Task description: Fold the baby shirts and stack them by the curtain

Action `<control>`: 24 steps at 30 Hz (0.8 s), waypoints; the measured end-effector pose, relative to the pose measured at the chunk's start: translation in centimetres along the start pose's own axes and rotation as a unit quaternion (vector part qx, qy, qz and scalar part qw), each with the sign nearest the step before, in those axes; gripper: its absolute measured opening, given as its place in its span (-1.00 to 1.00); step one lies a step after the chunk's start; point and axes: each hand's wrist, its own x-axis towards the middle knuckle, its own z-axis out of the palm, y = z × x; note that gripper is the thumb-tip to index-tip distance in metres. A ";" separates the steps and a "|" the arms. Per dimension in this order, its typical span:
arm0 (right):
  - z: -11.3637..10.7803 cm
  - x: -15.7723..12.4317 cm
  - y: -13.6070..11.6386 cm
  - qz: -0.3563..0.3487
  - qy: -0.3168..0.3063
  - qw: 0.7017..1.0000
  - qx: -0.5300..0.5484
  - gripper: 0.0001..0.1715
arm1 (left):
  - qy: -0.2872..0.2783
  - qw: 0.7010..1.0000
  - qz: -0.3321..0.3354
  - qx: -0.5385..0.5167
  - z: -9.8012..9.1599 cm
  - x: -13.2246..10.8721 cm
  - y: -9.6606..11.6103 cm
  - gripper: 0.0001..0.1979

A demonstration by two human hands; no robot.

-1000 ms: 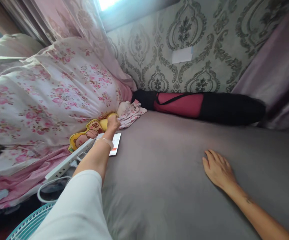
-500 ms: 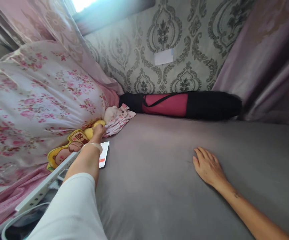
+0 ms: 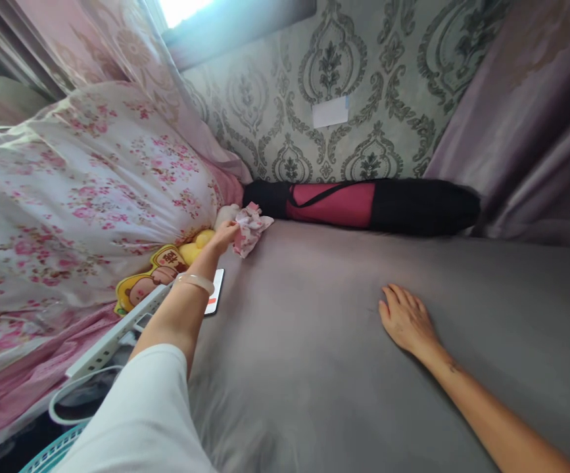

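My left hand (image 3: pixel 225 235) reaches to the far left corner of the bed and pinches the edge of a crumpled pink and white patterned cloth (image 3: pixel 251 231). What kind of cloth item it is cannot be made out. Beside the cloth sit a white plush (image 3: pixel 227 214) and a yellow plush (image 3: pixel 196 247). Under my left forearm a phone (image 3: pixel 218 293) with a lit screen is partly hidden. My right hand (image 3: pixel 405 318) lies flat on the grey bed sheet (image 3: pixel 304 341), fingers slightly apart, holding nothing.
A long black and red bag (image 3: pixel 334 205) lies along the patterned wall. At the left, a yellow cartoon cushion (image 3: pixel 142 286) rests by a white basket (image 3: pixel 102 351). A floral cover (image 3: pixel 97 177) bulges behind. Part of a teal basket (image 3: pixel 55 453) shows at the lower left.
My left hand has moved forward and to the right, from beside the yellow plush onto the cloth, whose near edge is now lifted and bunched. My right hand stays in place on the sheet.
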 end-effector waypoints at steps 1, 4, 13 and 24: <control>-0.1 0.0 -0.1 0.000 -0.002 1.000 0.000 -0.42 | -0.006 1.000 0.003 -0.025 0.5 -0.3 0.5 -0.82; -0.4 0.0 -0.3 0.001 -0.009 1.000 0.001 -0.41 | -0.029 0.996 0.010 -0.078 2.1 -1.6 1.8 -0.78; -0.8 0.0 -0.5 0.003 -0.022 1.000 0.013 -0.41 | -0.122 0.908 -0.062 -0.395 7.8 -8.6 4.5 -0.64; -1.7 0.2 -0.5 0.031 -0.055 0.995 0.080 -0.46 | -0.270 0.822 -0.066 -0.497 12.2 -17.1 7.6 -0.45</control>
